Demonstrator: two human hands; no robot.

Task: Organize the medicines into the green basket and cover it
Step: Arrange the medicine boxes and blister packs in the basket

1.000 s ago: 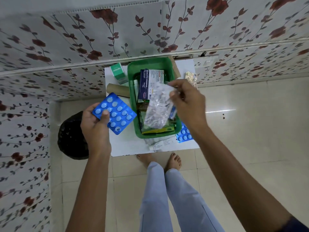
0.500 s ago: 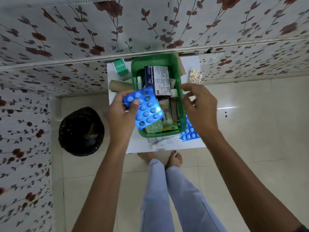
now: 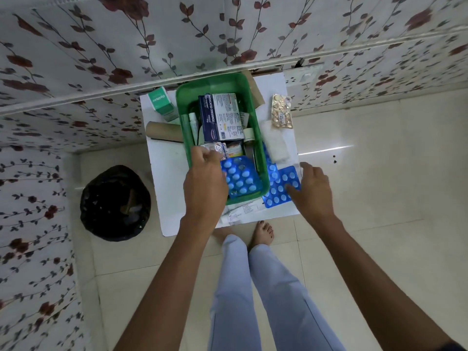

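Note:
The green basket (image 3: 215, 83) stands on a small white table (image 3: 167, 186) and holds a blue-and-white medicated dressings box (image 3: 221, 117), tubes and strips. A blue blister pack (image 3: 241, 179) lies flat at the basket's near end. My left hand (image 3: 205, 183) is over the pack's left edge, fingers curled at its corner beside a silver strip (image 3: 215, 148). A second blue blister pack (image 3: 279, 186) lies on the table right of the basket. My right hand (image 3: 314, 191) hovers at it with fingers apart, one fingertip touching it.
On the table are a gold blister strip (image 3: 281, 112), a white pad (image 3: 274, 143), a green box (image 3: 160, 101), a cardboard tube (image 3: 164, 131) and a white ointment tube (image 3: 243, 211). A black bin (image 3: 115, 202) stands on the floor at the left. The wall is close behind.
My left hand carried the blue blister pack rightward and down into the basket. My right hand dropped the clear strip pack into the basket and moved down to the second blue pack.

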